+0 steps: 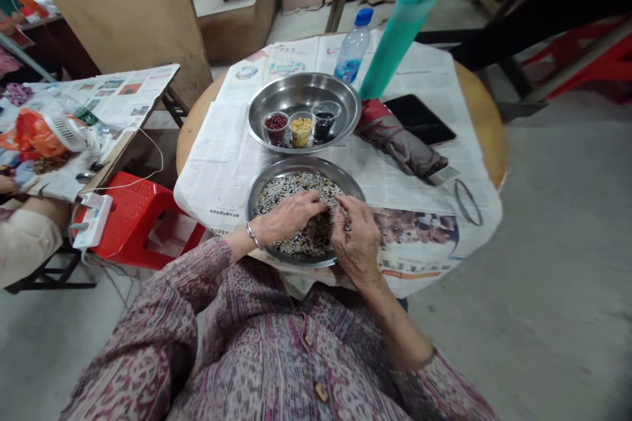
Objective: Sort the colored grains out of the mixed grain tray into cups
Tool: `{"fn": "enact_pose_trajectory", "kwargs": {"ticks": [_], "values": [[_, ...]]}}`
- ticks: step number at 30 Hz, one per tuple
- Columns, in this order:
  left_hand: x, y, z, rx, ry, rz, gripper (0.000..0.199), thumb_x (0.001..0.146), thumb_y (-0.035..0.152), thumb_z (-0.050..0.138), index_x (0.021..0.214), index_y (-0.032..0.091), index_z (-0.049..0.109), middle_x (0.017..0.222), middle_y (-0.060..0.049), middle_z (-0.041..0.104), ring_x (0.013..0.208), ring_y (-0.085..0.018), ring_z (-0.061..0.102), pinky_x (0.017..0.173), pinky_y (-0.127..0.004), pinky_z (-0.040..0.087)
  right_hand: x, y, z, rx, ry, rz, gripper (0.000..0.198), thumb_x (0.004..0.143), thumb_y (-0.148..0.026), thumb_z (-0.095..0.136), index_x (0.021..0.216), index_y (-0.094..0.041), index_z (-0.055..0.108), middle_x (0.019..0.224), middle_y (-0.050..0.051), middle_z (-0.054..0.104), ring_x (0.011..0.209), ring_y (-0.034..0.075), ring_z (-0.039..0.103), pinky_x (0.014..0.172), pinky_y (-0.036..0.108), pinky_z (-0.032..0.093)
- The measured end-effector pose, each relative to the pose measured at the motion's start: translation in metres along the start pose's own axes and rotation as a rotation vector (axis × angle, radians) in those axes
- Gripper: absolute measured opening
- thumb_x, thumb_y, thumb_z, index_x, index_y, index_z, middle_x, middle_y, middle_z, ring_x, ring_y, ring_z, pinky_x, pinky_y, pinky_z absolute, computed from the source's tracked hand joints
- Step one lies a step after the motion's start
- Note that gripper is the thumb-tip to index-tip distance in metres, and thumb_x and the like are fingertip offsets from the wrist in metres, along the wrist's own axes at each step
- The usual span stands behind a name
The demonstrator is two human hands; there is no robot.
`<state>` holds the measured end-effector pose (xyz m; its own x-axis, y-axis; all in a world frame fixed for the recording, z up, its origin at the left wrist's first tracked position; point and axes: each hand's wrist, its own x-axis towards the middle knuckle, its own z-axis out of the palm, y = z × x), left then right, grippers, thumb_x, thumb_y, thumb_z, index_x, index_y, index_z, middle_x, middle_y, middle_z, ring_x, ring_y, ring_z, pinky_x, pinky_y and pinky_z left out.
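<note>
A shallow metal basin [309,165] stands at the table's near edge, its bottom covered with mixed white, dark and yellowish grains [279,191]. My left hand [291,216], with a bracelet at the wrist, reaches over the grains from the left, thumb and fingers drawn together. Opposite it, my right hand [359,237] bends over the basin's right side with curled fingertips close together. Whatever sits in either pinch is too small to make out. Just beyond, a deeper metal basin [306,85] holds three clear cups: dark red beans [276,122], yellow kernels [301,126] and black grains [323,123].
Newspaper [212,151] covers the round table. A blue-capped bottle [352,49], a tall green cylinder [402,33], a folded umbrella [399,141] and a dark flat device [419,118] stand or lie behind and right. A red stool [133,223] is at left, near another person's leg [29,243].
</note>
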<state>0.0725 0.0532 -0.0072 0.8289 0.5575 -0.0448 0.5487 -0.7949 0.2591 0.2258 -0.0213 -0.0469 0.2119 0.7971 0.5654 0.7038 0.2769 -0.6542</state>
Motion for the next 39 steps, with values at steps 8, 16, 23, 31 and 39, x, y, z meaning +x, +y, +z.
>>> {"fn": "enact_pose_trajectory", "kwargs": {"ticks": [8,16,23,31,39], "values": [[-0.015,-0.014,-0.016,0.07,0.102,-0.352,0.053,0.088,0.042,0.071,0.133,0.02,0.054,0.136,-0.016,0.047,0.12,-0.034,0.046,0.097,-0.05,0.049,0.0,-0.001,-0.001,0.026,-0.001,0.012,0.033,0.099,-0.024,0.042,0.125,-0.021,0.062,0.12,0.013,0.068,0.116,0.025,0.062,0.103,0.049,0.05],[-0.025,0.022,0.008,-0.146,0.013,0.085,0.021,0.101,0.021,0.048,0.113,0.017,0.064,0.117,-0.009,0.06,0.105,-0.019,0.056,0.099,-0.033,0.048,0.0,-0.002,-0.003,0.027,0.054,0.023,0.034,0.102,-0.027,0.036,0.123,-0.022,0.062,0.12,0.012,0.068,0.114,0.024,0.063,0.102,0.048,0.051],[0.015,0.012,0.01,0.096,0.052,0.195,0.031,0.098,0.028,0.056,0.127,0.02,0.06,0.142,-0.012,0.051,0.137,-0.03,0.039,0.114,-0.051,0.034,0.0,-0.004,-0.004,0.042,0.049,0.032,0.035,0.103,-0.032,0.036,0.123,-0.021,0.062,0.122,0.013,0.067,0.117,0.025,0.062,0.104,0.048,0.049],[-0.005,-0.01,-0.026,0.167,-0.019,-0.215,0.033,0.095,0.001,0.036,0.114,0.013,0.061,0.123,-0.015,0.056,0.109,-0.024,0.056,0.087,-0.036,0.051,0.001,-0.002,-0.002,0.051,0.048,0.025,0.033,0.102,-0.03,0.038,0.123,-0.02,0.062,0.122,0.012,0.068,0.118,0.024,0.061,0.105,0.048,0.048],[-0.066,0.017,-0.026,-0.067,-0.128,-0.168,0.051,0.094,0.039,0.065,0.138,0.022,0.045,0.121,-0.009,0.05,0.101,-0.022,0.057,0.087,-0.035,0.052,-0.001,0.0,0.0,0.07,0.072,0.038,0.033,0.102,-0.032,0.04,0.122,-0.02,0.063,0.119,0.011,0.068,0.114,0.024,0.062,0.102,0.048,0.049]]}}
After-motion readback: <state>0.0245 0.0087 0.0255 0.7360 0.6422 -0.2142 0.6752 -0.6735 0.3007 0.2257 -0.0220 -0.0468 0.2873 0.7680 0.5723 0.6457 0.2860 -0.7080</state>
